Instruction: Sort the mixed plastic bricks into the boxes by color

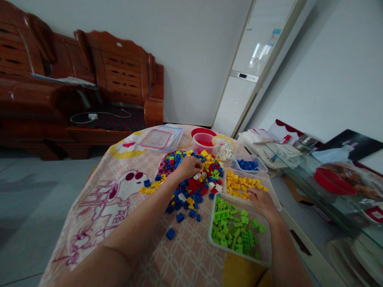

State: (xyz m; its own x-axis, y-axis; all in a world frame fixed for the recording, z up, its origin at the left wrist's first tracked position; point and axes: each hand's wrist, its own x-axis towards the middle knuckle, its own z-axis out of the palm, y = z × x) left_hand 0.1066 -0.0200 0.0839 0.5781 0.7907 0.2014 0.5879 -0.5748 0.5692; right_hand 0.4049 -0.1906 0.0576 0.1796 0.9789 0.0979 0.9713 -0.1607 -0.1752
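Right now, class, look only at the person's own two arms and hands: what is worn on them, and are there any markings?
Both arms are bare along all that shows, with no sleeve edge in view. The left hand and the right hand wear no gloves. No watch, bracelet or ring shows, and no markings can be made out, though the picture is too soft to rule out small ones.

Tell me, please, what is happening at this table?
A person sits at a cloth-covered table with a mixed pile of bricks. The left hand reaches into the pile, fingers curled on small pieces. The right hand rests at the edge between the green box and the yellow box. Blue bricks fill another box behind.
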